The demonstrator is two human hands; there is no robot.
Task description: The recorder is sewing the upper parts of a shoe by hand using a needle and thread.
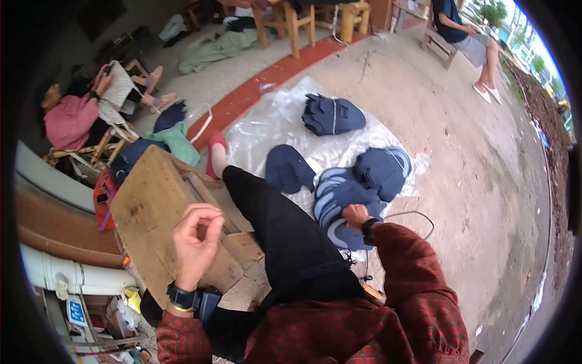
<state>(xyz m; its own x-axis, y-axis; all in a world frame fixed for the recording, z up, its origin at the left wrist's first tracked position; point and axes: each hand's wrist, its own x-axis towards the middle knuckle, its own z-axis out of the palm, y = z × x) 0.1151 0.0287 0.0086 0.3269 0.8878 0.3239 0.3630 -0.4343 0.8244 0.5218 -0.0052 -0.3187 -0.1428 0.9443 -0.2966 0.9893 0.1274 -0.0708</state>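
Observation:
My left hand [197, 239] is raised over a worn wooden bench [148, 209], its thumb and fingertips pinched together. Whatever lies between those fingertips is too small to make out. Down at the pile of loose dark blue cut pieces [339, 197], some with pale curved edges, my right hand [356, 215] is closed in a fist. What it grips is hidden. Just beyond the pile lies a tied bundle [383, 173] of similar pieces. A single rounded stack [288, 170] sits to its left, and another tied bundle [333, 115] lies farther off.
Clear plastic sheeting [254, 127] lies under the blue pieces. A thin dark cord [424, 218] loops beside my right forearm. White pipes [85, 276] stand at lower left. One person in pink [73, 121] sits at left, another [464, 36] on a low stool at far right.

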